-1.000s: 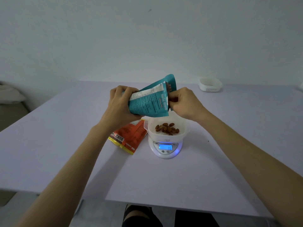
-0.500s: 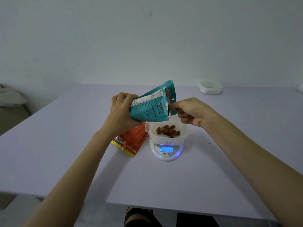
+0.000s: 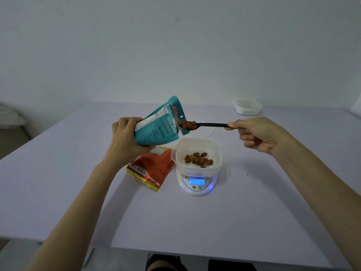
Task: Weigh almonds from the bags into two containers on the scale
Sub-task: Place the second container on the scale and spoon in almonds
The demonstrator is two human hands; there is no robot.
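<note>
Holds a heap of almonds (image 3: 188,125) on a black spoon (image 3: 211,125) at the mouth of the tilted teal bag (image 3: 156,130), above the white container (image 3: 197,145) on the scale (image 3: 197,192), with more almonds inside. Pinches the spoon handle in the right hand (image 3: 259,133); grips the bag's base in the left hand (image 3: 125,139). Has an orange bag (image 3: 154,167) flat on the table (image 3: 254,212) beside the scale, a second white container (image 3: 247,109) far back right.

Pale lavender table (image 3: 254,222), plain white wall (image 3: 175,51) behind, dim cool light
</note>
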